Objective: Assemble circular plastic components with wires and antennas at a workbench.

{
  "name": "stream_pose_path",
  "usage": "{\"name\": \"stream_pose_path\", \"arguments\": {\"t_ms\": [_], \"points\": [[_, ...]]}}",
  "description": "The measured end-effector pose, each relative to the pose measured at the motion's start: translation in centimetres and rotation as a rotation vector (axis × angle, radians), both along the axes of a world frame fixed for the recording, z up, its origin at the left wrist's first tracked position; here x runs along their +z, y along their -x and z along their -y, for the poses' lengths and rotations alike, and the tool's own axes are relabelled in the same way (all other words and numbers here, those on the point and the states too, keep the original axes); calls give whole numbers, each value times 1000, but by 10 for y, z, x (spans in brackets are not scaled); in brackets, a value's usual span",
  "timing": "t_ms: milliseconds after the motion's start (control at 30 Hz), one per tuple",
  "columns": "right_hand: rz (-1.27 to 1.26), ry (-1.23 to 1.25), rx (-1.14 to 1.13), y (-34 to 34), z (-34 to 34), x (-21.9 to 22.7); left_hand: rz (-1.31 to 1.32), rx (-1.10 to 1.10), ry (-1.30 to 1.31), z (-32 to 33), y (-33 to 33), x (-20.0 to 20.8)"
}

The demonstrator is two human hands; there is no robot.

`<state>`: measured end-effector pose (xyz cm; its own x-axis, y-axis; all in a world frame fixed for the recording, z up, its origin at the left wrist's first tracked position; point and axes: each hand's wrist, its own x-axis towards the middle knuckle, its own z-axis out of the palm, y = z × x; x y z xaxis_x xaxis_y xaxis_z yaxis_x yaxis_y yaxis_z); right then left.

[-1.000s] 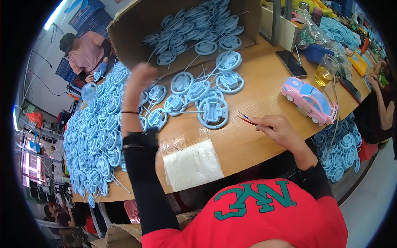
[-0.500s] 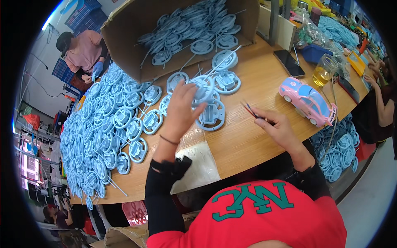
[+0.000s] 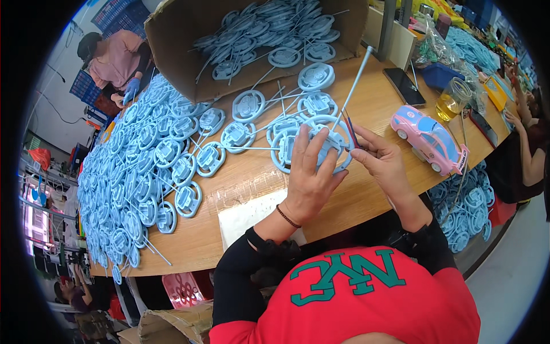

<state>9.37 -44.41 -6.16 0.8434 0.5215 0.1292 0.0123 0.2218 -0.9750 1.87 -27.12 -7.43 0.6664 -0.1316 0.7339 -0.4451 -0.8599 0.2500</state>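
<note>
My left hand is closed on a light blue plastic toy steering wheel, its fingers spread across the wheel's face. A pale blue stick rises from beside this wheel toward the box. Close against the wheel's right rim, my right hand pinches a thin, dark two-pronged thing with a reddish tint; whether it is wires or a tool I cannot tell. Another wheel lies partly under my left fingers. More wheels, such as one near the box, lie just beyond.
A big heap of light blue wheels covers the table's left. An open cardboard box with more stands behind. To the right are a pink toy car, a phone and a jar of yellow liquid. A co-worker sits far left.
My left hand has moved right and nearer me, bringing a wheel from the group by the box to my right hand. The thin thing in my right hand now meets the wheel's rim.
</note>
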Motion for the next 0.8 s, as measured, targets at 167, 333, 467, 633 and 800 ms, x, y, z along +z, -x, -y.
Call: {"name": "stream_pose_path", "arguments": {"t_ms": [167, 333, 467, 633, 800], "points": [[64, -36, -76, -2, -1, -1, 37, 5, 47, -2, 2, 6], [130, -7, -77, -5, -1, 2, -456, -400, 1224, -19, -10, -12], [441, 187, -156, -10, -2, -3, -713, -517, 1442, -35, -14, -20], [779, 400, -90, -8, 6, 0, -712, -533, 1751, -44, -17, -21], [972, 736, -7, 5, 9, 5, -634, -441, 1694, -40, -17, -29]]}}
